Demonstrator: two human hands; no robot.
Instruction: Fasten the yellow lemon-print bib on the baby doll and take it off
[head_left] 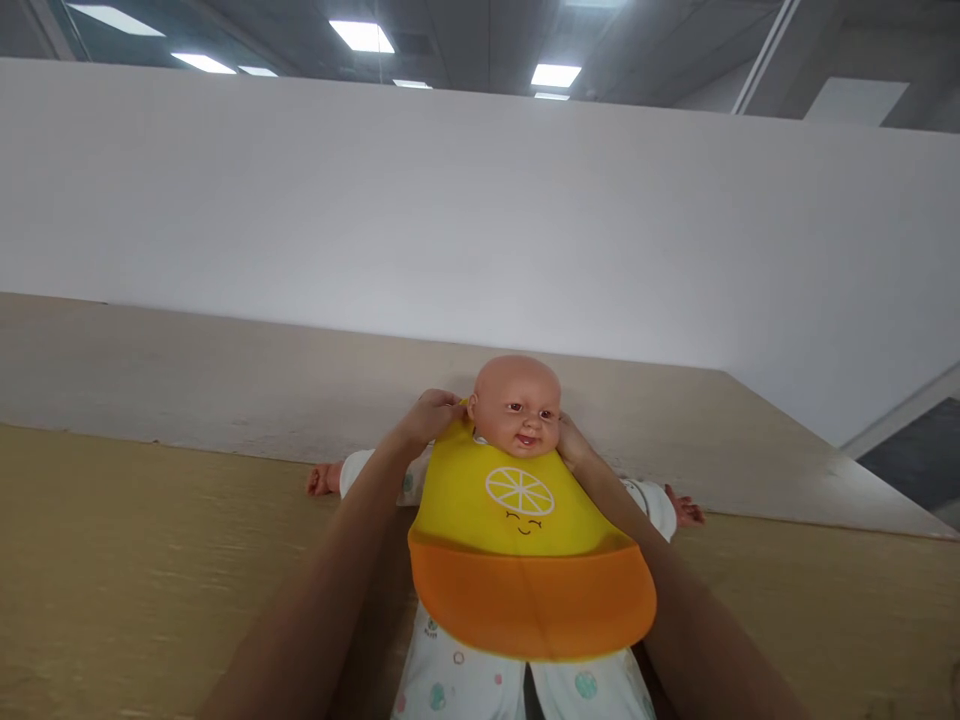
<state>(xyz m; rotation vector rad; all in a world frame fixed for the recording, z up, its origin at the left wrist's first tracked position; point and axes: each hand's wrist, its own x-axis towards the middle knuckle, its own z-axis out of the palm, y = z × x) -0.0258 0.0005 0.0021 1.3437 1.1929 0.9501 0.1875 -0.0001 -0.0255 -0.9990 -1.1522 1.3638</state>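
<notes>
A bald baby doll (517,400) in white patterned clothes lies face up, its arms spread to both sides. Over its chest is a yellow silicone bib (465,500) with a white citrus slice, a smiling face and an orange catch pocket (532,605) at the bottom. Beside the doll's ear, my left hand (435,415) pinches one neck strap of the bib. My right hand (573,442) is closed around the other strap at the opposite side of the neck; its fingertips are hidden behind the doll's head.
Beneath the doll is a tan wooden surface (187,560), with a paler greyish strip (225,380) behind it. A white partition wall (480,220) rises just beyond the doll's head. Ceiling lights show above it.
</notes>
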